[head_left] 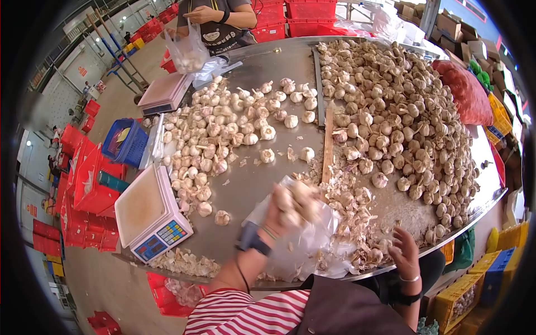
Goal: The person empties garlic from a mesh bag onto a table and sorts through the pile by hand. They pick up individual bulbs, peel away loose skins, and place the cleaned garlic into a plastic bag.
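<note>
My left hand (273, 215), smeared by motion, is closed on several garlic bulbs (301, 202) above the near middle of the metal table (237, 195). Under and beside it lies a clear plastic bag (312, 237). Near the table's front edge, my right hand (405, 252) is empty with its fingers apart, close to loose garlic skins (352, 223). Whiter bulbs (220, 120) are spread over the table's left half. A large heap of duller bulbs (396, 106) covers the right half.
A wooden strip (328, 145) and a metal bar (319, 86) divide the table. One digital scale (151, 215) stands at the left edge, another scale (166, 92) behind it. Across the table, a person in an apron holds a bag of garlic (188, 50). Red crates (89, 184) stand left.
</note>
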The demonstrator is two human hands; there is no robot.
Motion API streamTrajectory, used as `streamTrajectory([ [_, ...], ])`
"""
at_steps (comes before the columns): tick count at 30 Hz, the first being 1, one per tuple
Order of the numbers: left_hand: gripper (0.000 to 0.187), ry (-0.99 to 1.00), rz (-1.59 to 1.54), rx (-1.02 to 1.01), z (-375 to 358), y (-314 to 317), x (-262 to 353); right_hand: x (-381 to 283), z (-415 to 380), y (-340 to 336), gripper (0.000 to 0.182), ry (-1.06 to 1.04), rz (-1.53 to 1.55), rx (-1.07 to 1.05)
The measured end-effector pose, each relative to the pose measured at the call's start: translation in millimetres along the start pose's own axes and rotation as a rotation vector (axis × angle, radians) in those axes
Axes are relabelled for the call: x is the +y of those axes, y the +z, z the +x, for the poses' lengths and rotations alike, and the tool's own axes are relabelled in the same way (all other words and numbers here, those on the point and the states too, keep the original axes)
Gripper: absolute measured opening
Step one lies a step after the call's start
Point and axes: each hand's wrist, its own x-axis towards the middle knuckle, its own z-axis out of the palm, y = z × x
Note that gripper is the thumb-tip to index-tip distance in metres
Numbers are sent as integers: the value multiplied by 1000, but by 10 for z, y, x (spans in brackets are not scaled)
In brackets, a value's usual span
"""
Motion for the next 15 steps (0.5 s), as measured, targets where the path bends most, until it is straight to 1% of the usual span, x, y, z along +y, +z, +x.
streamTrajectory([
  [1, 60, 108, 200, -1, 27, -365, 442, 145, -85, -168, 53, 56, 33, 89],
  [2, 55, 167, 438, 395, -11, -107, 789, 291, -158, -366, 50, 90, -12, 161],
  [3, 50, 302, 665, 631, -59, -612, 1234, 421, -231, -559, 47, 123, -57, 232],
  [5, 41, 592, 1653, 1016, 52, -611, 1823, 508, -424, -885, 41, 106, -440, 374],
  [7, 41, 708, 2304, 1292, 209, -313, 2028, 633, -580, -1112, 38, -58, -666, 467],
  [8, 39, 705, 2243, 1195, 372, -388, 2132, 725, -629, -1123, 37, 26, -441, 608],
  [9, 38, 700, 2182, 1096, 550, -500, 2219, 806, -656, -1152, 37, 32, -442, 607],
  [10, 36, 605, 2189, 1004, 734, -595, 2231, 831, -663, -1143, 36, 29, -350, 618],
  [11, 33, 521, 2336, 877, 903, -783, 2304, 842, -655, -1126, 36, 26, -258, 632],
  [13, 42, 257, 2458, 849, 1223, -984, 2359, 818, -646, -1145, 36, 62, -242, 609],
  [14, 42, 255, 2456, 838, 1318, -1025, 2357, 842, -661, -1179, 36, 75, -179, 600],
  [15, 49, 53, 2525, 860, 1408, -1071, 2346, 857, -685, -1203, 36, 89, -118, 592],
])
